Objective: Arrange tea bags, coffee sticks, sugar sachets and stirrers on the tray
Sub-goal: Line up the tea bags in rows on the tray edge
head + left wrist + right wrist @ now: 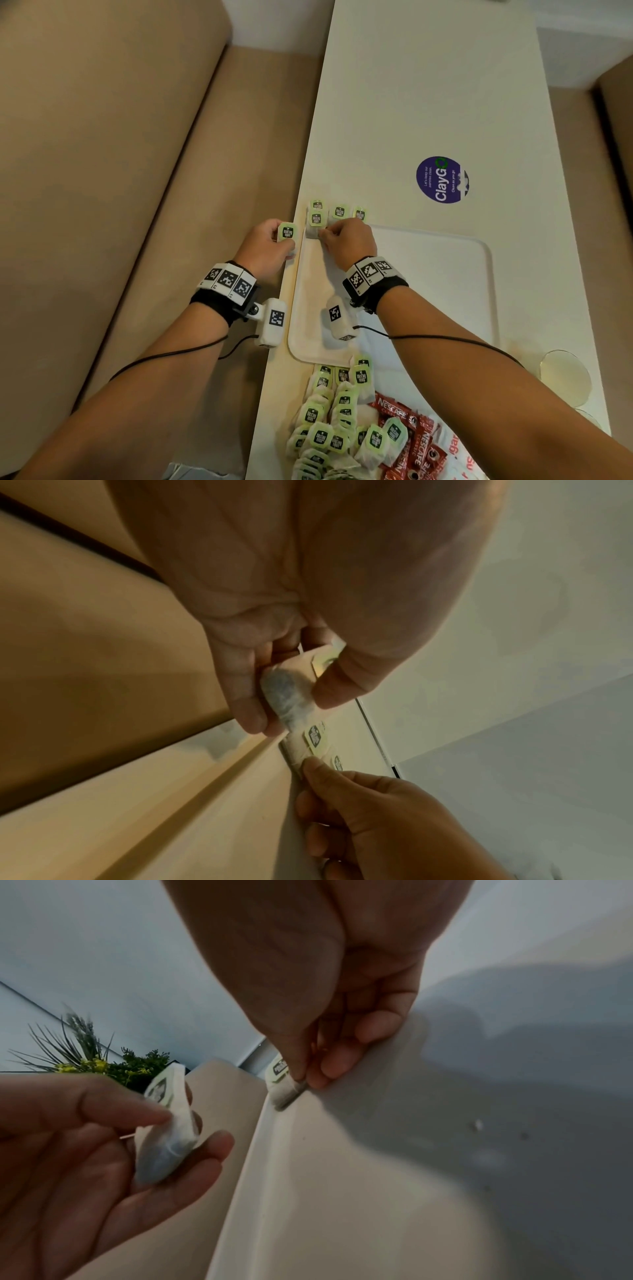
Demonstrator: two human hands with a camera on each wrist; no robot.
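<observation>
Head view first: the white tray [428,291] sits mid-frame on the pale table [428,102]. The left hand [265,248], just left of the tray's upper left corner, has its fingers wrapped round a tea bag [287,233] with the green tag facing up. The right hand [347,241] is right at that same corner, fingertips pinching a corner of a placed tea bag [315,226]. A short row of tea bags [339,212] lines the tray's top edge there. At the bottom of the frame there's a big pile of tea bags [329,428] with red coffee sticks [418,445] next to it, all off the tray. A purple round sticker [442,180] is on the table in the upper right.

Left wrist view: the left hand [274,669] fills the top, thumb and fingers clamped on the tea bag [287,693], dark leaves showing through the paper. Lower right, the right hand [369,804] touches the tea bags lying on the tray edge [315,737].

Right wrist view: the right hand [325,1015] at top centre pinches the placed tea bag [281,1085] against the tray rim [267,1137]. The left hand [85,1137] in the lower left cups its tea bag [167,1137]. A green plant [103,1061] sits blurry at mid left.
</observation>
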